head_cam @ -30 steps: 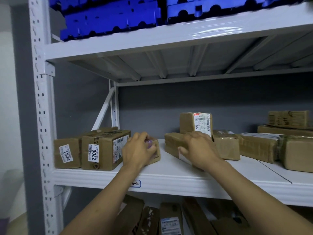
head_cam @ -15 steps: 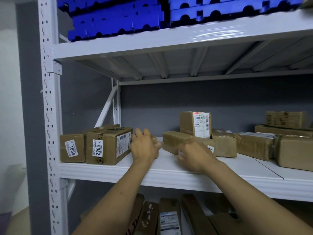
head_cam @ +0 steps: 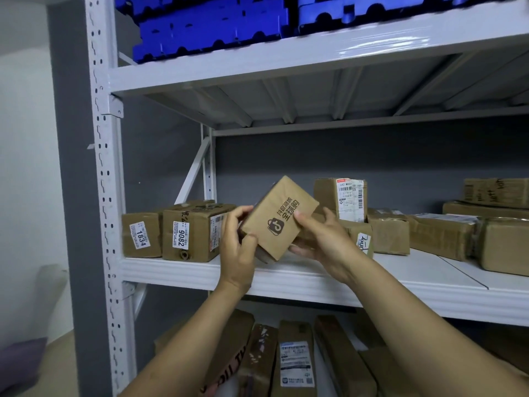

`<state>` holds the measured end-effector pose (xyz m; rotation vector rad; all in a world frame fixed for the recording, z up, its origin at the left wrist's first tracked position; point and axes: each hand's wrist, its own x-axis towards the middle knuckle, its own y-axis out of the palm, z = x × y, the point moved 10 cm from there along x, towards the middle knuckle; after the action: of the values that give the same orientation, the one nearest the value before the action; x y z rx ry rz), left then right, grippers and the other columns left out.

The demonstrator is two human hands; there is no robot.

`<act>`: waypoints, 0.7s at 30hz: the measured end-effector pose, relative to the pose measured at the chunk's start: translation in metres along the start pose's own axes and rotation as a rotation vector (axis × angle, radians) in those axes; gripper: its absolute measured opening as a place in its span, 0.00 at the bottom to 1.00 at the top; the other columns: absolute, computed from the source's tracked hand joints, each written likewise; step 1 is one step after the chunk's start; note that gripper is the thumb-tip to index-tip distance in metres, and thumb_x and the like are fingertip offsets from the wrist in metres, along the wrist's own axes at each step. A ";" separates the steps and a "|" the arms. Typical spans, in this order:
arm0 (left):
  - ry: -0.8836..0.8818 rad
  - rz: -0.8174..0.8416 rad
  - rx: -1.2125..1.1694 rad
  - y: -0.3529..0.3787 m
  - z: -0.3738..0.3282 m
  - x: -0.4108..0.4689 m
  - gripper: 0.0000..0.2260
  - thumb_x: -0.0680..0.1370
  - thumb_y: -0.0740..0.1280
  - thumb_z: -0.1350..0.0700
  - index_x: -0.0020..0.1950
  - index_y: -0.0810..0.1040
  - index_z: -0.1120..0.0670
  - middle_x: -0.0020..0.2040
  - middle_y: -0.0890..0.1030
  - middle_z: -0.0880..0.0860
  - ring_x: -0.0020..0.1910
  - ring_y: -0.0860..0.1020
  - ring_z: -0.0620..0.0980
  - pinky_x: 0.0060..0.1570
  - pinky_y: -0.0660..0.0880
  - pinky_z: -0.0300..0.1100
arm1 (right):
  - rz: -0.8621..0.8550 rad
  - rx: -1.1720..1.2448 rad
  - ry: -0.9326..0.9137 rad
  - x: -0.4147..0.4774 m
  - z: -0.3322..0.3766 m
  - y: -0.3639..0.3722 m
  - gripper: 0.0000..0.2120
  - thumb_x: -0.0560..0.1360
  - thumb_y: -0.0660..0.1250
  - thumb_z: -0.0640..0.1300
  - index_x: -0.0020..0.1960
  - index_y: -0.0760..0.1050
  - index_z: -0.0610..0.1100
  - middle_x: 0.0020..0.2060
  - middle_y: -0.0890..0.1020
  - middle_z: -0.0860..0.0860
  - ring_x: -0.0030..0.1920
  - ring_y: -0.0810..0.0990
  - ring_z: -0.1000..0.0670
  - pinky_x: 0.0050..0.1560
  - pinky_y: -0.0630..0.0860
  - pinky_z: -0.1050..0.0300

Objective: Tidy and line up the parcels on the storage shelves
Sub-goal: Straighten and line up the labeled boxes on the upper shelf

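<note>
Both hands held one small brown cardboard parcel (head_cam: 279, 217). It was a flat box with plain brown sides. It was tipped so that one corner pointed up. On its front was a dark print of a shopping bag with a music note, and some dark letters beside it. No white sticker showed on the side facing the camera.

The left hand (head_cam: 239, 245) gripped the left edge of the parcel, with its fingers curled round the side and its thumb on the front. The right hand (head_cam: 323, 242) gripped the right edge, with its thumb pressed on the front and its fingers under and behind.

The parcel was held up over the front of the white metal shelf (head_cam: 286, 279). Its lowest corner was close to the shelf board, and I could not tell if it touched.

To the left stood a brown box with a white "9082" sticker (head_cam: 194, 233). A brown box with a white "1834" sticker (head_cam: 141, 234) stood right beside that one, at the end of the shelf. To the right and further back stood a tall brown box with a white barcode label (head_cam: 340, 199). A low brown parcel with a hand-written white tag (head_cam: 362, 239) lay behind the right hand. More brown taped parcels (head_cam: 440, 236) lay along the right side of the shelf.

Blue plastic crates (head_cam: 211, 27) sat on the shelf above. Brown parcels (head_cam: 296, 362) leaned together on the shelf below.
</note>
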<state>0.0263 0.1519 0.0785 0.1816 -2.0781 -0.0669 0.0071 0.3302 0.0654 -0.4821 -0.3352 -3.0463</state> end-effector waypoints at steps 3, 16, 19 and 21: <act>-0.121 0.193 0.042 0.012 0.004 -0.009 0.24 0.69 0.63 0.57 0.65 0.70 0.44 0.62 0.75 0.49 0.60 0.75 0.45 0.55 0.77 0.46 | 0.011 -0.080 -0.116 -0.008 0.005 -0.004 0.37 0.72 0.73 0.39 0.76 0.59 0.50 0.58 0.81 0.51 0.53 0.83 0.49 0.48 0.82 0.51; -0.209 0.330 0.321 0.005 -0.003 -0.017 0.51 0.68 0.78 0.60 0.77 0.48 0.36 0.74 0.61 0.41 0.69 0.64 0.40 0.63 0.66 0.36 | 0.190 -0.350 -0.328 -0.040 0.020 0.017 0.36 0.72 0.73 0.40 0.72 0.62 0.60 0.63 0.73 0.61 0.60 0.75 0.63 0.56 0.77 0.61; -0.154 0.316 0.387 0.002 -0.005 -0.017 0.49 0.67 0.79 0.58 0.77 0.51 0.39 0.71 0.61 0.39 0.67 0.63 0.37 0.61 0.63 0.26 | 0.191 -0.373 -0.258 -0.039 0.014 0.021 0.41 0.66 0.73 0.55 0.74 0.59 0.57 0.64 0.73 0.61 0.62 0.74 0.61 0.61 0.77 0.55; -0.075 0.323 0.458 0.004 -0.010 -0.018 0.46 0.69 0.78 0.58 0.78 0.53 0.43 0.67 0.60 0.38 0.64 0.62 0.32 0.56 0.60 0.18 | 0.181 -0.466 -0.255 -0.040 0.011 0.026 0.43 0.64 0.74 0.57 0.74 0.58 0.57 0.61 0.74 0.62 0.61 0.75 0.60 0.61 0.76 0.54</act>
<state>0.0434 0.1586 0.0684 0.1187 -2.1451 0.6090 0.0499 0.3073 0.0689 -0.8699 0.4036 -2.8711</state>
